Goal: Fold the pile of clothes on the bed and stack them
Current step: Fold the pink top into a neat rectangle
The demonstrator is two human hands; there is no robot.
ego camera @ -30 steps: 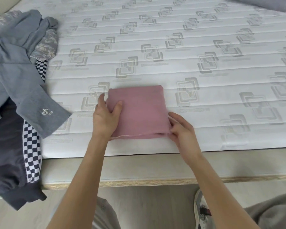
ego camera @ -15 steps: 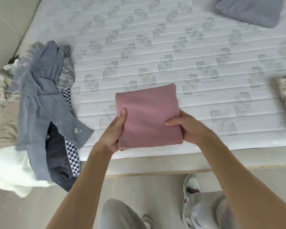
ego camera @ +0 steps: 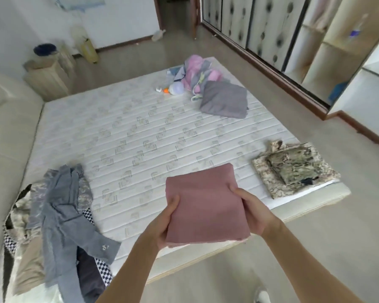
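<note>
Pink folded garment (ego camera: 206, 204) sits gripped at both side edges, your left hand (ego camera: 164, 224) and right hand (ego camera: 253, 212) curled round it to keep the folds flat above the bed's (ego camera: 140, 127) near edge. Camouflage stack (ego camera: 293, 169) waits to your right; unfolded pile (ego camera: 61, 215) lies left.

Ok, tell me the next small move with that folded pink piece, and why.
Probably carry the folded pink garment to the right and set it on the camouflage stack at the bed's near right corner. Both the left hand and right hand hold it folded above the mattress edge.
</note>
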